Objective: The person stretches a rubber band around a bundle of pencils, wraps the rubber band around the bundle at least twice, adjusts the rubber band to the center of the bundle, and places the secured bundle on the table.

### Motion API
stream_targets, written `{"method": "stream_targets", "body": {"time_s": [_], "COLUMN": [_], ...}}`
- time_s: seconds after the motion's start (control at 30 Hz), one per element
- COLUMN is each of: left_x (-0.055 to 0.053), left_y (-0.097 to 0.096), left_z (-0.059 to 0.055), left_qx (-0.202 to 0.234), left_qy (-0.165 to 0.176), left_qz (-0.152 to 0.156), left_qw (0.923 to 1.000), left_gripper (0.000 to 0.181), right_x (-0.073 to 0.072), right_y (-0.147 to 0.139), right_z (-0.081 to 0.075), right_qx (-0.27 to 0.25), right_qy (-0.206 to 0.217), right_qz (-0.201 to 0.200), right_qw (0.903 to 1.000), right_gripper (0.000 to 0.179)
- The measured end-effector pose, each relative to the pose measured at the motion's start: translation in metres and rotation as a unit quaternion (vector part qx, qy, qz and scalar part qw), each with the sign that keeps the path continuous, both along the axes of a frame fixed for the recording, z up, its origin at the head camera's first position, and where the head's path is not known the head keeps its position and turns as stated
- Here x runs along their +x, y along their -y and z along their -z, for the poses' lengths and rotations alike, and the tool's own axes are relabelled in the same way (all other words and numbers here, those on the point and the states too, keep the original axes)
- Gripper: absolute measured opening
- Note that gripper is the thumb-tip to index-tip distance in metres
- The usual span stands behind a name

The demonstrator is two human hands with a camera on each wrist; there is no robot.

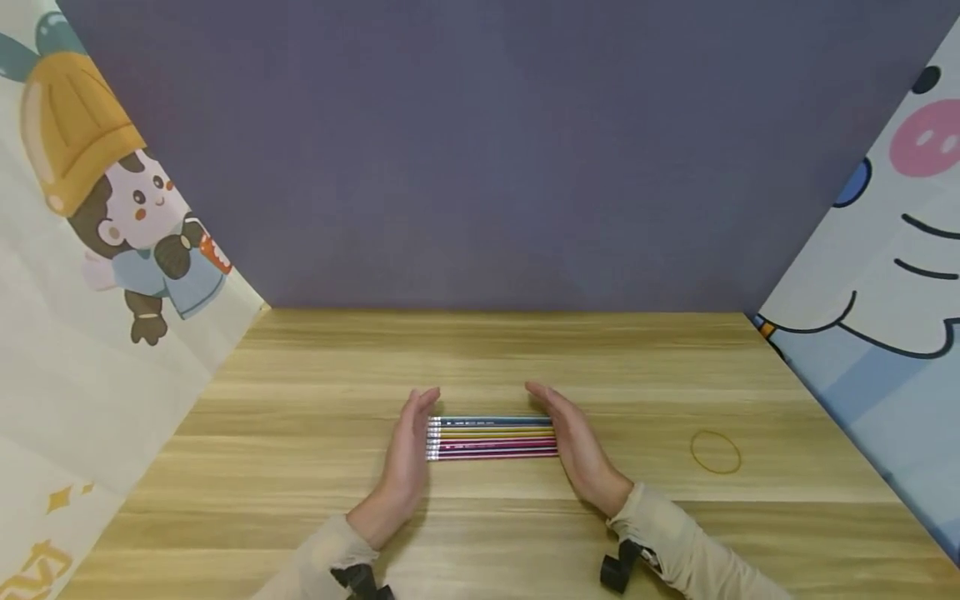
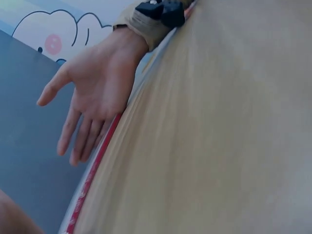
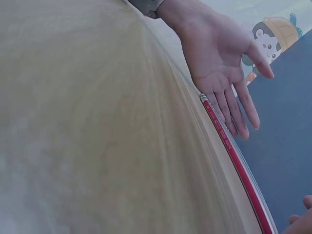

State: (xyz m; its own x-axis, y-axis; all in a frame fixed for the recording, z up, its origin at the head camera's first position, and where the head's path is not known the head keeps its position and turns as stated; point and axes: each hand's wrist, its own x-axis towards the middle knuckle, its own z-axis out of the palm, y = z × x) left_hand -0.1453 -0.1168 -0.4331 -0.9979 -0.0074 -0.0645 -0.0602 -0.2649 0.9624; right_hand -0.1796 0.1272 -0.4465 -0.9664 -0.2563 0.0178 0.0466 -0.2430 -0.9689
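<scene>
Several pencils (image 1: pixel 491 437) in blue, yellow, pink and dark purple lie side by side on the wooden table, their silver-ended tips lined up at the left. My left hand (image 1: pixel 406 458) stands on edge with straight fingers, its palm against those ends. At the opposite ends, my right hand (image 1: pixel 583 454) is upright too, palm facing inward and fingers extended. In the left wrist view the right hand (image 2: pixel 105 83) shows its flat palm beside a red pencil (image 2: pixel 95 173). From the right wrist, the left hand (image 3: pixel 217 63) appears likewise at the end of the red pencil (image 3: pixel 234 156).
A thin yellow rubber band (image 1: pixel 716 452) lies on the table (image 1: pixel 480 350) to the right of my right hand. A dark grey panel (image 1: pixel 480 158) rises along the back edge, and cartoon-printed sheets flank the table on both sides.
</scene>
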Motion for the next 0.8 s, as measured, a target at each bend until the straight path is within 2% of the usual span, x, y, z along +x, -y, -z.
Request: {"method": "stream_targets", "body": {"time_s": [0.13,0.3,0.37,0.4,0.47,0.5,0.53,0.57,0.6,0.63,0.73,0.77,0.8], "left_x": [-0.001,-0.004,-0.005,-0.005,-0.008,-0.009,-0.01,-0.011,-0.011,-0.011,-0.01,-0.009,-0.009], "left_y": [0.01,0.016,0.017,0.018,0.02,0.021,0.023,0.025,0.027,0.029,0.033,0.033,0.033], "left_z": [-0.005,-0.012,-0.013,-0.014,-0.018,-0.02,-0.023,-0.026,-0.029,-0.032,-0.038,-0.039,-0.04], "left_qx": [-0.012,-0.04,-0.054,-0.066,-0.103,-0.129,-0.163,-0.211,-0.261,-0.309,-0.421,-0.443,-0.453], "left_qy": [0.011,0.015,0.019,0.021,0.019,0.016,0.012,0.001,-0.012,-0.029,-0.102,-0.127,-0.145], "left_qz": [0.022,0.029,0.031,0.031,0.036,0.043,0.056,0.075,0.102,0.133,0.219,0.238,0.254], "left_qw": [0.9996,0.9987,0.9979,0.9971,0.9938,0.9906,0.985,0.9746,0.9598,0.9412,0.8744,0.8553,0.8425], "left_gripper": [0.061,0.054,0.052,0.051,0.048,0.047,0.047,0.047,0.047,0.048,0.05,0.051,0.052], "right_x": [0.0,0.0,0.0,-0.001,-0.003,-0.004,-0.005,-0.005,-0.005,-0.004,-0.002,-0.001,0.0], "right_y": [0.0,-0.002,-0.004,-0.006,-0.012,-0.015,-0.019,-0.022,-0.026,-0.028,-0.032,-0.033,-0.033], "right_z": [0.0,-0.003,-0.005,-0.007,-0.012,-0.017,-0.021,-0.026,-0.031,-0.036,-0.046,-0.048,-0.05], "right_qx": [-0.002,0.008,0.016,0.033,0.099,0.141,0.187,0.237,0.288,0.328,0.406,0.427,0.445], "right_qy": [0.001,0.015,0.021,0.025,0.021,0.011,-0.01,-0.034,-0.064,-0.097,-0.169,-0.18,-0.192], "right_qz": [0.003,0.019,0.013,0.0,-0.042,-0.072,-0.106,-0.137,-0.166,-0.185,-0.215,-0.217,-0.219], "right_qw": [1.0,0.9997,0.9995,0.9991,0.994,0.9873,0.9766,0.9611,0.9411,0.9212,0.8722,0.8592,0.8467], "right_gripper": [0.061,0.059,0.06,0.062,0.062,0.062,0.061,0.062,0.063,0.065,0.074,0.076,0.077]}}
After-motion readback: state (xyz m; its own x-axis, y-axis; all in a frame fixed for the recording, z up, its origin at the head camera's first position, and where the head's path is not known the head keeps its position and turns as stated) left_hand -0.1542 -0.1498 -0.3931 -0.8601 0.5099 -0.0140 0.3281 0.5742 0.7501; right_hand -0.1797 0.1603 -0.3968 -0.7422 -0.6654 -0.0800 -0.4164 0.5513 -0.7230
